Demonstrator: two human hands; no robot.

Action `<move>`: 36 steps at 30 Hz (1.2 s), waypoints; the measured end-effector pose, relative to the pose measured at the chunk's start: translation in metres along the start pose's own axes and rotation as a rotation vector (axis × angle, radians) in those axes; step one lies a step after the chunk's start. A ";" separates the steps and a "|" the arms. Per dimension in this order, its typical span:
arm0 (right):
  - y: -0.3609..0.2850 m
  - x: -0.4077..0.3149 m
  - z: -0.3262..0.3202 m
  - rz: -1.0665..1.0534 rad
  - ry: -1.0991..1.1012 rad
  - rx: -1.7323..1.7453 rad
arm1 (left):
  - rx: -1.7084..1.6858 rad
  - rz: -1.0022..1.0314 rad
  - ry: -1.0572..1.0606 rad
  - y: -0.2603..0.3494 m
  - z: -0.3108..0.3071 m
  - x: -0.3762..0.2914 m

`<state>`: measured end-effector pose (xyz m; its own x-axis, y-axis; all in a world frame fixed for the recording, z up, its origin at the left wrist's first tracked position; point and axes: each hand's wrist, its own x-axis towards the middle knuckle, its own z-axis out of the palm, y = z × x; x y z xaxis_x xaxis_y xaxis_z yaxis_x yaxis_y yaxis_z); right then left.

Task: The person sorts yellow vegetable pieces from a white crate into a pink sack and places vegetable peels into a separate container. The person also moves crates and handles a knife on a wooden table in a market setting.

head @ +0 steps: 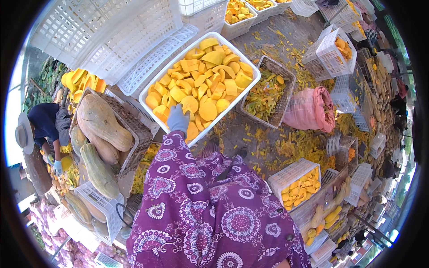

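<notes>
My left hand [178,118], in a grey-blue glove, reaches over the near left edge of a white plastic crate [254,80]. Its fingers touch or lie close against the cut pumpkin pieces [189,104] that fill the crate; whether they grip one is hidden. The pieces are orange-yellow chunks and round slices, peeled. My right hand is out of view; a small bit of bare skin shows at the bottom edge beside the purple patterned garment [239,224].
Whole long pumpkins [104,120] fill a dirty crate at left, near a bending co-worker [48,124]. A crate of peelings [266,92] and a pink sack [308,109] stand at right. Peelings litter the floor. A crate of pieces [296,184] stands lower right; white crates [110,33] rise upper left.
</notes>
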<state>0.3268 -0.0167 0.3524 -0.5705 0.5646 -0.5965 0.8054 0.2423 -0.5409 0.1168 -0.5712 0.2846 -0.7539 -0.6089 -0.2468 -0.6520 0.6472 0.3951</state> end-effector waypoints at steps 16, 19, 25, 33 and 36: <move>-0.020 -0.028 0.003 0.081 0.025 -0.029 | 0.419 0.037 -0.250 0.049 0.005 0.035; -0.014 -0.015 0.010 0.047 0.074 -0.065 | 0.485 0.041 -0.224 0.052 0.007 0.033; -0.019 -0.007 0.009 0.003 0.093 0.043 | 0.458 0.063 -0.207 0.047 0.014 0.031; -0.007 0.005 0.011 0.031 0.098 0.098 | -0.028 0.093 0.151 0.017 0.018 0.039; 0.007 0.017 0.011 0.031 0.041 0.152 | 0.056 0.040 0.088 0.009 0.019 0.040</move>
<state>0.3213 -0.0143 0.3319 -0.5358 0.6026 -0.5914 0.7872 0.1033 -0.6079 0.0790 -0.5811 0.2610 -0.7711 -0.6182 -0.1524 -0.6268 0.6948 0.3528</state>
